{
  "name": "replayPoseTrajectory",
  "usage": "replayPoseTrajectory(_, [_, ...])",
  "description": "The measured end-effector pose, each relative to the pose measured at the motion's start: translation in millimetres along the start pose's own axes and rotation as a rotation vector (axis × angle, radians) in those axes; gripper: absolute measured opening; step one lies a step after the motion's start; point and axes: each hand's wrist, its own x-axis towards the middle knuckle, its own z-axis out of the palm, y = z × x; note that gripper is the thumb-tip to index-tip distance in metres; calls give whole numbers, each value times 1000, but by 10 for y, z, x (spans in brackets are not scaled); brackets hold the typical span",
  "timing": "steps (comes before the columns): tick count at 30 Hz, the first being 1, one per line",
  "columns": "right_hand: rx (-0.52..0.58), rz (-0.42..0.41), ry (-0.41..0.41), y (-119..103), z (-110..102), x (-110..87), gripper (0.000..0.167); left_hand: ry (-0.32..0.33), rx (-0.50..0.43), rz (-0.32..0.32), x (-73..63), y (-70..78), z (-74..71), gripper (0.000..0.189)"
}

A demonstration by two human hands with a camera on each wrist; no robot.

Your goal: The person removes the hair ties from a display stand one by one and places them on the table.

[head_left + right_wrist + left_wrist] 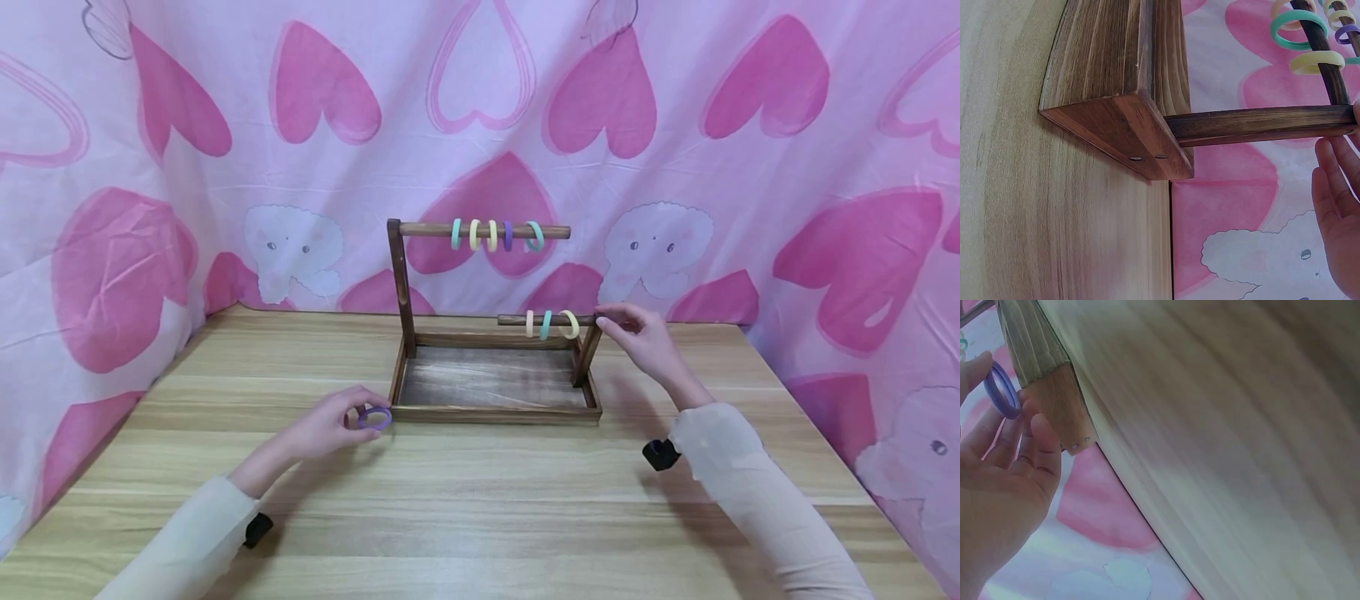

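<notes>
My left hand (326,427) pinches a purple ring (995,399) between thumb and fingers, beside the front left corner of a dark wooden rack (495,415). At the right, my right hand (647,343) holds the top of the rack's short post (588,357), thumb in front. From that post a lower bar (512,320) runs left, carrying a pink ring (529,323), a teal ring (545,325) and a yellow ring (1316,60). Several teal, yellow and purple rings hang on the upper bar (427,229), which the tall left post (402,292) supports.
The rack's shallow tray floor (487,375) lies beneath the bars. It stands on a light wood table (480,500), near the back edge. A pink curtain (480,183) with hearts hangs behind and at both sides. A black wrist device (661,455) shows under the right sleeve.
</notes>
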Motion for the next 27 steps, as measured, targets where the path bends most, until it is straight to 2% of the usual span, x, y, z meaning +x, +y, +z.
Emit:
replayPoseTrajectory(6, [-18,17,0,212,-8,25,29,-23,-13,1,-54,-49,-12,35])
replayPoseTrajectory(13, [-23,12,13,252,-2,28,30,-52,41,-11,-116,-69,-43,33])
replayPoseTrajectory(17, [-7,4,4,218,-3,28,27,-77,70,-38,-153,-81,-51,33])
replayPoseTrajectory(22, [1,-7,5,1,12,-4,25,-85,77,-56,-203,-95,-86,33])
replayPoseTrajectory(27, [0,-9,7,-81,10,-18,25,-98,84,-51,-259,-138,-147,32])
